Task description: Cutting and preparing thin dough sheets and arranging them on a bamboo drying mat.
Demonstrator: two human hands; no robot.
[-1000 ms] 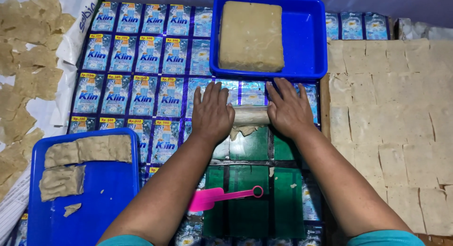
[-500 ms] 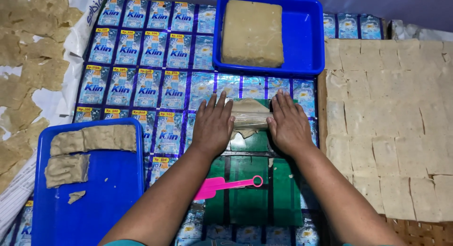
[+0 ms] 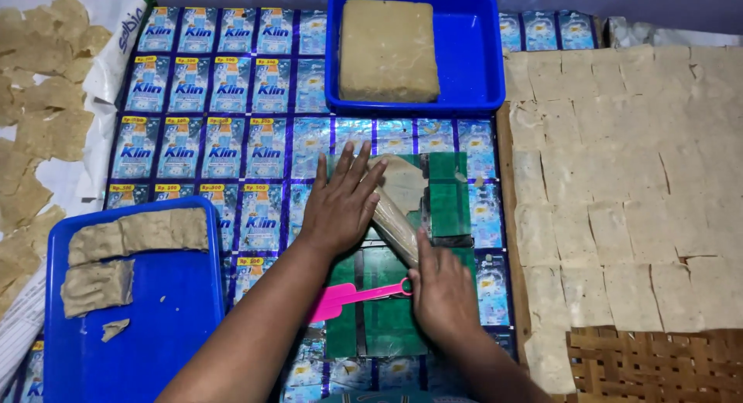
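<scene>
A thin beige dough sheet (image 3: 398, 198) lies on a green plastic mat (image 3: 449, 194), with one side lifted and folded over diagonally. My left hand (image 3: 340, 202) rests flat on the mat with fingers spread, and its fingertips touch the sheet's left edge. Closer to me, my right hand (image 3: 445, 295) pinches the sheet's near end between thumb and fingers. A pink plastic knife (image 3: 348, 298) lies on the mat just left of my right hand, touching it.
A blue tray (image 3: 468, 70) at the top holds a thick square dough block (image 3: 387, 51). Another blue tray (image 3: 170, 326) at lower left holds dough chunks (image 3: 97, 283). Several cut thin squares (image 3: 635, 179) cover a woven mat (image 3: 658, 364) at right. Dried pieces (image 3: 39, 124) lie at left.
My right hand has moved from beside the left hand down toward me, drawing the sheet's edge with it so that it folds diagonally. The left hand has stayed flat on the mat.
</scene>
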